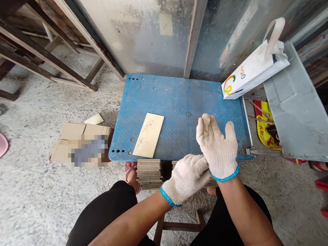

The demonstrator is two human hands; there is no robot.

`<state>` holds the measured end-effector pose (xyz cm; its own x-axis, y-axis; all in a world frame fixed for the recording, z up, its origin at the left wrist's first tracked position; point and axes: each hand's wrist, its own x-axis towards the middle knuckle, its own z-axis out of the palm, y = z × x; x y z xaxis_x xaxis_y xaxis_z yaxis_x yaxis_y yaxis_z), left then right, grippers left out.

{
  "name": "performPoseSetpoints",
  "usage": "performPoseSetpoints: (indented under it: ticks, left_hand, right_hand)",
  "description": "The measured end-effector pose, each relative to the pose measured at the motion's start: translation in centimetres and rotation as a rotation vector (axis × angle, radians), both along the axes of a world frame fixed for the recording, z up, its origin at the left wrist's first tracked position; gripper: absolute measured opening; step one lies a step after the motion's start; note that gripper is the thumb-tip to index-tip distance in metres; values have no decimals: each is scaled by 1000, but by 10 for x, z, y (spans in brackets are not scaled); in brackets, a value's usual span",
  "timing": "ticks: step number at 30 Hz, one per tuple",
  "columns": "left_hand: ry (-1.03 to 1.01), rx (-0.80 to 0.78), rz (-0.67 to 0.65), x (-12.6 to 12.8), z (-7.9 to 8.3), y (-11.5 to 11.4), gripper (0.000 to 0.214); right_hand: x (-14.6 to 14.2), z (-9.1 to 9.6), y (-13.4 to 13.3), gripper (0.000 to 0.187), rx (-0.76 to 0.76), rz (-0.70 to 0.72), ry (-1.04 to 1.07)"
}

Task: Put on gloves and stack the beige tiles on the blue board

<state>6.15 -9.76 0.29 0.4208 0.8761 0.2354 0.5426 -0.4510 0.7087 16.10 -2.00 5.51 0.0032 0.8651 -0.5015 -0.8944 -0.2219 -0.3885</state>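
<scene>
Both my hands wear white knitted work gloves with blue-edged cuffs. My right hand (216, 145) is held over the blue table's right part, palm turned up, fingers stretched and thumb spread, with nothing in it. Below and left of it, my left hand (186, 177) has its fingers bent against the right glove (220, 165) near the wrist, apparently gripping its edge; the fingertips are partly hidden. A pale rectangular sheet (148, 135) with dark marks lies on the blue table (174, 99), left of my hands.
A stack of thin boards (148, 174) stands below the table's front edge. A white paper bag (253, 73) leans at the back right, by a grey metal box (299, 109). A cardboard box (69, 131) sits on the floor at left. A metal-and-glass panel (151, 37) bounds the back.
</scene>
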Motion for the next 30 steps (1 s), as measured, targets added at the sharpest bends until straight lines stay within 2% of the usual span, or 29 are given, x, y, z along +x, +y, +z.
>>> performPoseSetpoints:
  ticks: [3, 6, 8, 12, 14, 17, 21, 24, 28, 30]
  left_hand:
    - [-84, -122, 45, 2, 0, 0, 14]
    - [-104, -170, 79, 0, 4, 2, 14]
    - [-58, -174, -11, -3, 9, 3, 9]
    - [42, -158, -296, -7, 22, -4, 8]
    - [73, -112, -338, -8, 26, -11, 11]
    - [94, 2, -358, -11, 26, -20, 22]
    - [153, 19, -269, -16, 21, -24, 29]
    - [163, -27, -182, -22, 27, -19, 33]
    - [144, 101, 38, -29, 41, -9, 27]
    - [219, 154, 65, -31, 43, -6, 26]
  right_hand:
    - [-2, 4, 0, 43, -49, -26, 71]
    - [-2, 5, -1, 44, -39, -13, 72]
    - [-1, 2, -2, 47, 15, 16, 15]
    - [0, -8, -1, 61, 88, 92, -199]
    - [-5, -15, -3, 67, 88, 158, -336]
    - [-18, -24, -9, 66, 128, 232, -615]
    - [-29, -37, -13, 60, 220, 141, -1051]
    - [-28, -45, -11, 56, 236, 92, -1292]
    - [-23, -50, -7, 54, 215, 186, -1495]
    - [-22, -53, -7, 55, 190, 299, -1564]
